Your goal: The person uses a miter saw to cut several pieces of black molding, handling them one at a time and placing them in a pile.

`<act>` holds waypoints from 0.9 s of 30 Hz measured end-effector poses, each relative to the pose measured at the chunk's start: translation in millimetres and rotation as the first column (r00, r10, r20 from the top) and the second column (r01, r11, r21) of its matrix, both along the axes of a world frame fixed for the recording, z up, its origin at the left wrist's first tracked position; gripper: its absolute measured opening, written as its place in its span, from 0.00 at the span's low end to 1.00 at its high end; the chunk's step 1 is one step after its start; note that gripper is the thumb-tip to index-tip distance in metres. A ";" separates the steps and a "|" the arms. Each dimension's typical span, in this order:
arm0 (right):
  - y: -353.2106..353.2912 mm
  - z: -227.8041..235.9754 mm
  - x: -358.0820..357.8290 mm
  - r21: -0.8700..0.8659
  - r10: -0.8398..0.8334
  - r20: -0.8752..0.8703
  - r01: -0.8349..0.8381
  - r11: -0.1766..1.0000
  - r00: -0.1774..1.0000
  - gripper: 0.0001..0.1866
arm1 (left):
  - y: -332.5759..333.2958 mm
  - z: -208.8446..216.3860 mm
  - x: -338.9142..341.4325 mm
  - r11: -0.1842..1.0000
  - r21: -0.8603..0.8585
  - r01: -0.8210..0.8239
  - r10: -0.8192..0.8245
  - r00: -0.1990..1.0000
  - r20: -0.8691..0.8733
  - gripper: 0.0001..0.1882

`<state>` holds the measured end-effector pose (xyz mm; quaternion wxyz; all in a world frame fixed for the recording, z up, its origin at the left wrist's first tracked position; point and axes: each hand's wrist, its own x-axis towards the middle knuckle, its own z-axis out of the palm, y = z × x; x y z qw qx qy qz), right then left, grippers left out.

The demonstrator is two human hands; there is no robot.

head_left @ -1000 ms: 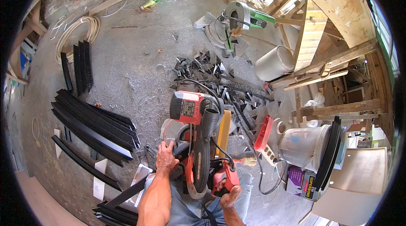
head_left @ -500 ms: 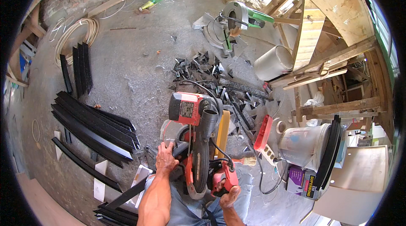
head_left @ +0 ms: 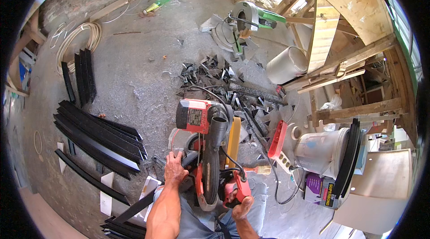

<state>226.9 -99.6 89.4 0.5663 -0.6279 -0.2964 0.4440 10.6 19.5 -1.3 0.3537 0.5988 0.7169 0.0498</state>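
Note:
A red mitre saw [head_left: 197, 116] stands right before me, its head down over my lap. The fingers of my right hand [head_left: 242, 207] are wrapped round its red handle [head_left: 237, 189], at the near right of the blade guard. My left hand [head_left: 175, 169] is closed on a long black strip [head_left: 136, 207], which slants from the lower left into the saw. The strip's end at the blade is hidden by my hand and the saw. A yellow bar [head_left: 234, 142] lies just right of the saw.
More black strips [head_left: 96, 136] lie in a bundle at left. Black offcuts [head_left: 210, 71] litter the floor beyond the saw, before a green mitre saw [head_left: 248, 19]. At right are a red-and-white power strip [head_left: 277, 142], its cord, and a white bucket [head_left: 320, 149].
The whole view has shifted slightly. Both hands, the saw and the black strip keep the same places relative to each other.

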 end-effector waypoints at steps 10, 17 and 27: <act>0.4 3.2 -0.9 -0.008 0.026 -0.008 -0.026 1.000 1.000 0.47 | 0.3 0.7 -1.6 0.999 -0.033 0.000 0.000 1.000 0.013 0.36; -0.4 1.4 -1.6 0.003 0.016 -0.008 -0.016 1.000 1.000 0.47 | -0.5 -3.7 0.5 1.000 -0.022 0.006 -0.006 1.000 -0.012 0.36; 0.3 0.0 -4.0 0.062 0.033 0.058 -0.036 0.997 0.998 0.46 | -2.8 -10.2 -1.9 1.000 0.008 0.000 0.000 1.000 -0.027 0.37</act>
